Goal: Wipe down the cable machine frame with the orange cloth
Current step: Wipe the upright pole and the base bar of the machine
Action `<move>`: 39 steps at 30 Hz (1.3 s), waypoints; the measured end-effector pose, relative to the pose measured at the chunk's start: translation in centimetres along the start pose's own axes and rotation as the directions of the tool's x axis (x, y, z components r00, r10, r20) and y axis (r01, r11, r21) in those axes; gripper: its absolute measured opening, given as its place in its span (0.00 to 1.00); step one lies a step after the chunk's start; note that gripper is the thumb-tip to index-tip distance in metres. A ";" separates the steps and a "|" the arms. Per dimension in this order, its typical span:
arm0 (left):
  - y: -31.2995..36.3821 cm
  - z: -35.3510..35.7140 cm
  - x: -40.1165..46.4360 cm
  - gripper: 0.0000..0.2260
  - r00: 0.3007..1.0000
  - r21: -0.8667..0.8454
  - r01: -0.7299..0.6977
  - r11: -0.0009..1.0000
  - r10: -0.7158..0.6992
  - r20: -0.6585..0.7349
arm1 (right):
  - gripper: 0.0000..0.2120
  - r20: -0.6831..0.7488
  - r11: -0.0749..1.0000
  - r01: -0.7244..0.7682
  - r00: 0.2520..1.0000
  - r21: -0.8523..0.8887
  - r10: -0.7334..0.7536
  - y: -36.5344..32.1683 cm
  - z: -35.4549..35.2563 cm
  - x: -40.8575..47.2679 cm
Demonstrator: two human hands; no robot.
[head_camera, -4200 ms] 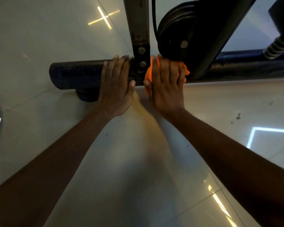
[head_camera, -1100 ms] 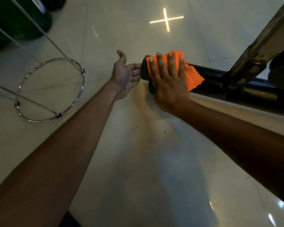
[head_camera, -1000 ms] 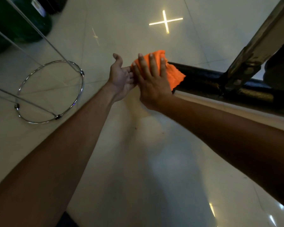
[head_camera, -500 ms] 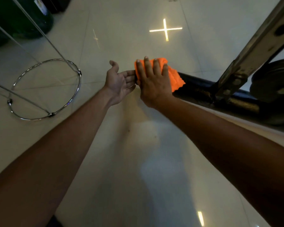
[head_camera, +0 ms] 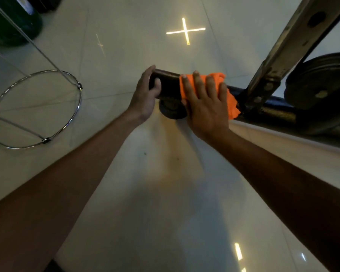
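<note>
The right hand (head_camera: pixel 206 107) pressed the orange cloth (head_camera: pixel 216 89) flat-fingered onto the black base bar (head_camera: pixel 170 83); the left hand (head_camera: pixel 145 95) gripped the bar's end, fingers curled.

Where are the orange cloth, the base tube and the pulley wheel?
orange cloth (head_camera: pixel 232 103): head view, bare fold right of the hand.
base tube (head_camera: pixel 169 83): head view, top near its end.
pulley wheel (head_camera: pixel 320 83): head view, its face.
</note>
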State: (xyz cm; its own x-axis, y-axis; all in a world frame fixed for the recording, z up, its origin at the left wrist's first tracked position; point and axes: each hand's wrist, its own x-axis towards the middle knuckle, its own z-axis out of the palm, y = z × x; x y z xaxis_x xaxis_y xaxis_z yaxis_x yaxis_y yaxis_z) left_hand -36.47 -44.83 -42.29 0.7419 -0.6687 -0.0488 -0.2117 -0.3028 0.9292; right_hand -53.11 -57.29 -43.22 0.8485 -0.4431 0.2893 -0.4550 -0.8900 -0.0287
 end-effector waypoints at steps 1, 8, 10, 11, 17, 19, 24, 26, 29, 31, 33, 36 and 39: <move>-0.5 0.8 0.0 0.29 0.997 0.181 -0.081 0.980 0.082 0.002 | 0.29 0.011 1.000 0.020 1.000 0.000 -0.020 -0.2 0.0 0.6; -1.8 2.1 -1.0 0.26 0.929 0.777 -0.285 0.562 0.361 0.079 | 0.32 -0.021 0.997 0.076 0.997 0.033 -0.076 4.7 -0.7 -2.9; -1.8 1.9 -0.9 0.28 0.922 0.772 -0.323 0.547 0.367 0.126 | 0.33 -0.005 0.998 0.056 0.998 0.035 -0.056 5.4 -0.6 -3.8; -1.7 1.8 -0.8 0.29 0.915 0.772 -0.344 0.535 0.374 0.148 | 0.32 -0.004 0.999 0.040 0.999 0.034 -0.040 5.1 -0.5 -3.7; -1.3 2.9 -0.6 0.30 0.894 0.758 -0.402 0.513 0.399 0.203 | 0.31 0.066 0.999 0.035 0.997 0.032 -0.037 2.8 -0.6 -1.2; -0.8 3.8 -0.8 0.30 0.884 0.734 -0.433 0.524 0.405 0.233 | 0.32 0.067 0.998 0.061 0.996 0.017 -0.062 3.8 -0.8 -1.8; 0.0 4.8 -1.1 0.31 0.869 0.694 -0.474 0.542 0.416 0.268 | 0.34 0.046 0.993 0.048 0.998 0.103 -0.053 4.9 -1.3 -3.0; 0.0 4.8 -1.5 0.31 0.873 0.678 -0.471 0.564 0.411 0.264 | 0.33 0.053 0.988 0.014 0.998 0.154 -0.023 5.0 -1.8 -3.0; 0.1 4.9 -2.2 0.32 0.884 0.659 -0.455 0.598 0.393 0.254 | 0.31 0.075 0.978 -0.011 0.997 0.211 -0.005 5.2 -2.9 -3.3; 0.2 5.1 -2.8 0.32 0.888 0.656 -0.448 0.608 0.385 0.250 | 0.29 0.074 0.972 -0.007 0.997 0.236 -0.011 5.4 -3.9 -3.6; 0.4 5.5 -3.8 0.32 0.881 0.661 -0.458 0.594 0.405 0.246 | 0.26 0.074 0.964 -0.020 0.997 0.265 0.001 5.5 -4.8 -4.5; 0.9 6.3 -5.8 0.31 0.836 0.621 -0.535 0.573 0.465 0.291 | 0.23 0.087 0.936 -0.067 0.995 0.347 0.039 5.6 -6.7 -6.9; 2.1 7.8 -8.1 0.29 0.763 0.580 -0.638 0.506 0.519 0.386 | 0.23 0.079 0.899 -0.089 0.995 0.428 0.061 6.6 -8.6 -10.8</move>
State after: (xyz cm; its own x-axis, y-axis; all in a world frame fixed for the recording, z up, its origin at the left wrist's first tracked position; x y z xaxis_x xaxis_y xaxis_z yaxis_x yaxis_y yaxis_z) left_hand -47.83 -45.34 -42.81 0.2105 -0.9291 0.3040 -0.9496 -0.1205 0.2892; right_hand -67.63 -57.49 -38.26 0.8378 -0.5037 0.2107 -0.3692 -0.8069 -0.4610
